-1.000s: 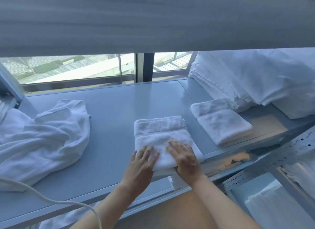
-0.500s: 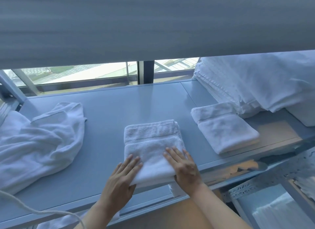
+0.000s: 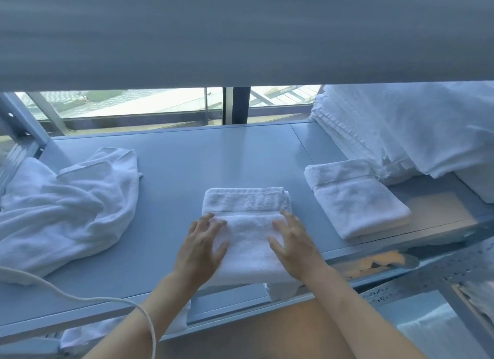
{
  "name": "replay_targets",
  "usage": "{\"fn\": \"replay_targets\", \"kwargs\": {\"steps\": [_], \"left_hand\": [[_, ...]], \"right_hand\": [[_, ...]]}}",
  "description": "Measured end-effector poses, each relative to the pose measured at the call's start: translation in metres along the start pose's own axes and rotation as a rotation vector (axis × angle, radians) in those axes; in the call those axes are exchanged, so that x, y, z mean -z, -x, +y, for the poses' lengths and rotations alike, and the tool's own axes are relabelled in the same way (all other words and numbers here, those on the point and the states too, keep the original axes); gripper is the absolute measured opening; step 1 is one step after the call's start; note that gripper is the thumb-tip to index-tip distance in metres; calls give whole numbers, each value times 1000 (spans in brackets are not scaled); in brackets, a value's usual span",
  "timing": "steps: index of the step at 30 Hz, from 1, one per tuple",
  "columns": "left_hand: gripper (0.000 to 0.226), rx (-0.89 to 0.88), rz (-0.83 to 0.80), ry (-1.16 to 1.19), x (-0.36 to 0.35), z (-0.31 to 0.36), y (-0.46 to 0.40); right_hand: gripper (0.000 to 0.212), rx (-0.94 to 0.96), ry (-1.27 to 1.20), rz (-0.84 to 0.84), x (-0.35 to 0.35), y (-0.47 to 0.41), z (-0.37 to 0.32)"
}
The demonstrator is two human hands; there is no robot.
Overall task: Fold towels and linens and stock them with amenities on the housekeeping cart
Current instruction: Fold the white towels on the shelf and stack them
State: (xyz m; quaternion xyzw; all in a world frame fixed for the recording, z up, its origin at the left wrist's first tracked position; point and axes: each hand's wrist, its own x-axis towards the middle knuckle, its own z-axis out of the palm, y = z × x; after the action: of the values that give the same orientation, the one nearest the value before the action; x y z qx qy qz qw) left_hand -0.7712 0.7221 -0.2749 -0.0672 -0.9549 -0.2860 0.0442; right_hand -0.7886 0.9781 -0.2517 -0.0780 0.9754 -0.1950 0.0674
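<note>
A folded white towel (image 3: 247, 219) lies on the grey shelf (image 3: 213, 158) near its front edge, its near end overhanging a little. My left hand (image 3: 200, 249) rests on the towel's left side with fingers spread. My right hand (image 3: 294, 243) rests on its right side, fingers spread too. Neither hand grips the cloth. A second folded white towel (image 3: 352, 198) sits to the right. An unfolded white towel (image 3: 66, 208) lies crumpled at the left.
A tall stack of white linens (image 3: 401, 134) fills the back right of the shelf. Another shelf (image 3: 240, 32) hangs low overhead. A white cord (image 3: 80, 295) loops across the front left. More white cloth shows on a lower shelf at the right (image 3: 427, 329).
Both hands have slid apart toward the towel's side edges and forward along it. The towel stays where it lay on the shelf.
</note>
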Motion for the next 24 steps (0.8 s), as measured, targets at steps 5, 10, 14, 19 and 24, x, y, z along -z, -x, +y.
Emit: {"fn": "replay_targets", "kwargs": {"steps": [5, 10, 14, 19, 24], "left_hand": [[58, 188, -80, -70, -10, -4, -1], [64, 240, -112, 41, -10, -6, -6], [64, 245, -89, 172, -14, -7, -12], [62, 118, 71, 276, -26, 15, -17], [62, 88, 237, 350, -40, 77, -47]], "right_hand": [[88, -324, 79, -53, -20, -14, -15], [96, -406, -79, -40, -15, -15, -14], [101, -417, -196, -6, -5, -13, -2], [88, -287, -294, 90, 18, -15, 21], [82, -128, -305, 234, 70, -32, 70]]}}
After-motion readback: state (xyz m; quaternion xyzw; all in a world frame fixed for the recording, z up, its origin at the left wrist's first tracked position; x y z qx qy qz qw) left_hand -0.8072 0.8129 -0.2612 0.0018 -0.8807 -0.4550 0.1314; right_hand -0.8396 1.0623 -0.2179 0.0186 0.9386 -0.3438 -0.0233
